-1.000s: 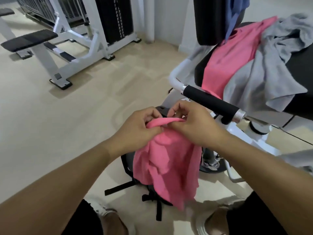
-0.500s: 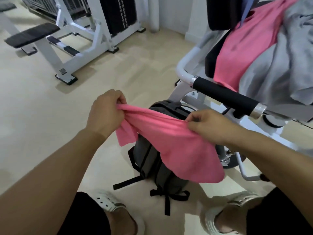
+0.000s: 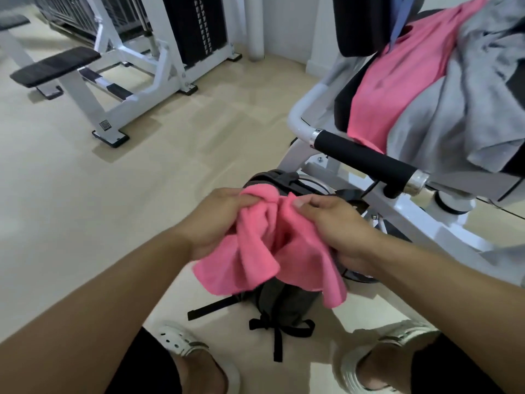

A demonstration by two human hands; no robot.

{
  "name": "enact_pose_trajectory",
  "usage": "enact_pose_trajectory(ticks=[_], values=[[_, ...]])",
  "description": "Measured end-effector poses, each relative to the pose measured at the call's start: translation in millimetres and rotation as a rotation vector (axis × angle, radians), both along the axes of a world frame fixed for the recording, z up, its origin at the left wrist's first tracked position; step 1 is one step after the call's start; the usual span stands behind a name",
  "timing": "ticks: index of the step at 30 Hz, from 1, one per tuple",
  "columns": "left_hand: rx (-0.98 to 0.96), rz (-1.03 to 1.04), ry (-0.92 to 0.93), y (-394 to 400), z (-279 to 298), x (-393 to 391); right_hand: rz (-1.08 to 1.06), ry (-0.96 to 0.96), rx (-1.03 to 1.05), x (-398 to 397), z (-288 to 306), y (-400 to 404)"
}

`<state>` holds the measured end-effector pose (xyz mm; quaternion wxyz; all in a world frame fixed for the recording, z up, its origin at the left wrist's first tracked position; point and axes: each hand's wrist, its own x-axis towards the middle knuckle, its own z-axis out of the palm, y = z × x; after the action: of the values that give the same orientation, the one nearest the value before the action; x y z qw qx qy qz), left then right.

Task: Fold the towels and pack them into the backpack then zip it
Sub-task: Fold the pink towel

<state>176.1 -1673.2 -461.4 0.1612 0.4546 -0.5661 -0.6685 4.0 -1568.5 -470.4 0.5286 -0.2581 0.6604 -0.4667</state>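
Head view: bunched pink towel point(image 3: 264, 251) above dark backpack point(image 3: 284, 302).

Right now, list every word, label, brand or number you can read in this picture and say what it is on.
No text can be read.
A small square sticker on the white bench frame carries a code-like pattern, too blurred to read.
The pink towel, backpack, weight stack and white clogs show no lettering.
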Motion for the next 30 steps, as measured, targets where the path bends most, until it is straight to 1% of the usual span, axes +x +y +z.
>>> enact_pose_trajectory(ticks=[2,4,7,9,11,14,16,18,20,22,23,26,30], values=[[0.032,0.003,0.044,16,2,-9,0.044,-0.061,-0.071,12,2,2],[0.050,0.018,0.092,25,2,-12,0.084,-0.077,-0.121,18,4,5],[0.170,0.085,0.186,26,3,-9,0.067,-0.114,-0.154,19,10,8],[0.196,0.058,0.243,26,4,-7,0.031,-0.209,-0.170,18,13,9],[0.115,-0.029,0.261,28,4,-5,-0.011,-0.282,-0.189,18,15,9],[-0.057,-0.142,0.199,31,0,-1,-0.027,-0.327,-0.251,19,16,7],[-0.077,-0.138,0.194,33,-2,-1,-0.041,-0.355,-0.275,18,19,5],[-0.089,-0.063,0.217,34,-1,-1,-0.046,-0.302,-0.289,16,22,5],[-0.076,0.028,0.248,32,3,-2,-0.042,-0.143,-0.308,15,24,6],[-0.023,0.124,0.274,29,5,-3,-0.033,0.040,-0.301,16,24,9],[0.013,0.157,0.284,28,6,-3,-0.009,0.102,-0.285,17,22,11],[0.105,0.171,0.315,26,9,-1,0.047,0.158,-0.266,22,16,14],[0.139,0.124,0.335,22,8,3,0.051,0.148,-0.316,21,15,15]])
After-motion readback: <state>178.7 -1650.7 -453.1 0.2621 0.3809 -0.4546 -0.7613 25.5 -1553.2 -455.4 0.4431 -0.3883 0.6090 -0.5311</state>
